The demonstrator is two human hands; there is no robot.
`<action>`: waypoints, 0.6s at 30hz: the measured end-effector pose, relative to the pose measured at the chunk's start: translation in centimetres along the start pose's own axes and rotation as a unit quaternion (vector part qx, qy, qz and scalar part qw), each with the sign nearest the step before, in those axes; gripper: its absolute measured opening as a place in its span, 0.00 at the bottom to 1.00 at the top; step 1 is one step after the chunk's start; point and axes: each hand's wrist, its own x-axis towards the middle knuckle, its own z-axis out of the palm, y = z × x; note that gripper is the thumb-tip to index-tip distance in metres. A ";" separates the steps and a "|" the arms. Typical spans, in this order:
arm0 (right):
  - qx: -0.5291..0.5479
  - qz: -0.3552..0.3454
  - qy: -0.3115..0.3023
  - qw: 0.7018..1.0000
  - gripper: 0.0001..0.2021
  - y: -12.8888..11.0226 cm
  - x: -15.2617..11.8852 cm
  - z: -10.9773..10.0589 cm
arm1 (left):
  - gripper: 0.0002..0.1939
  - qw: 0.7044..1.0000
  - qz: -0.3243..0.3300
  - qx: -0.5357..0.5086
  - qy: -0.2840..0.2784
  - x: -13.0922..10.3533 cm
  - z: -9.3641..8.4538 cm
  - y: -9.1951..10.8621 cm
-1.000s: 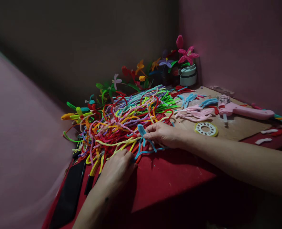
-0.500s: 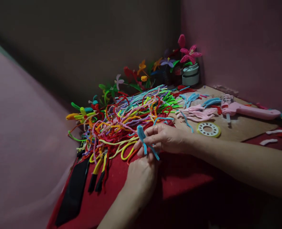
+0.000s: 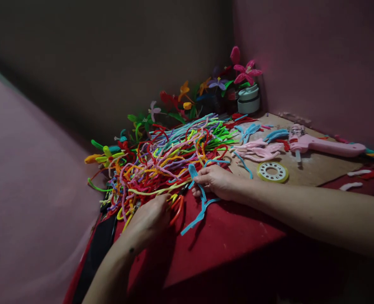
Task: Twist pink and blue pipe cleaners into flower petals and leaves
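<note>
1 folded, fuzzy, light-blue stem (image 3: 192, 171) is pinched in the right hand (image 3: 217, 181); the left hand (image 3: 152, 213) curls beside a curved orange-red loop (image 3: 181, 208), its grip impossible to tell.

Dim light, heavy shadow lower right

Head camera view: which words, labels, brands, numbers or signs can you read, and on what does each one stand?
No readable text.
Small reddish patch, possibly a label, left of the pale grey-green lidded round container: too small and dark to read.
Yellow-edged round tape roll with white core: dark holes, no legible lettering.
</note>
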 end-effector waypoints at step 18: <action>0.153 0.029 -0.073 0.985 0.04 -1.2 -0.4 -0.1 | 0.21 0.959 0.090 0.125 0.239 -3.6 2.0 -1.6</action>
